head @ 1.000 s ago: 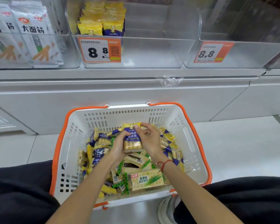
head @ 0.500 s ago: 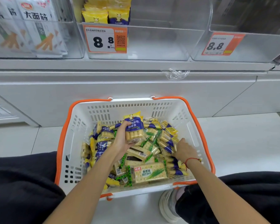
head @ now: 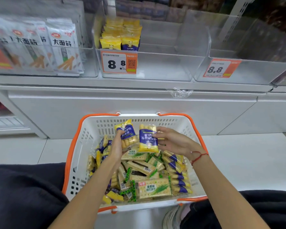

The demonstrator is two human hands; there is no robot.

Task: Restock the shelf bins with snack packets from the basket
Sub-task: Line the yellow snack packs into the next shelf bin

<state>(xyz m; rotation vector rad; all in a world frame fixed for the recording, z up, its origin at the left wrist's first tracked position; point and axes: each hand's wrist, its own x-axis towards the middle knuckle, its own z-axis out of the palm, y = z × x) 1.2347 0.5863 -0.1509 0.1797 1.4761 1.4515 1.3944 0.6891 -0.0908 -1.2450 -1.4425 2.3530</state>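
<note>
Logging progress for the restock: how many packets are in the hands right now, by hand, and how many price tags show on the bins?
Yellow-and-blue snack packet in left hand grip: 1
Yellow-and-blue snack packet in right hand grip: 1
Orange-and-white price tags: 2
Total: 4

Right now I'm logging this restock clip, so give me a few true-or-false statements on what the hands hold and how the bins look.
1. The left hand holds a yellow-and-blue packet. True.
2. The right hand is empty. False: it holds a second yellow-and-blue packet.
3. The basket has orange handles. True.
4. The middle bin is packed full. False: packets fill only its left side.
5. Both price tags read 8.8. True.
</note>
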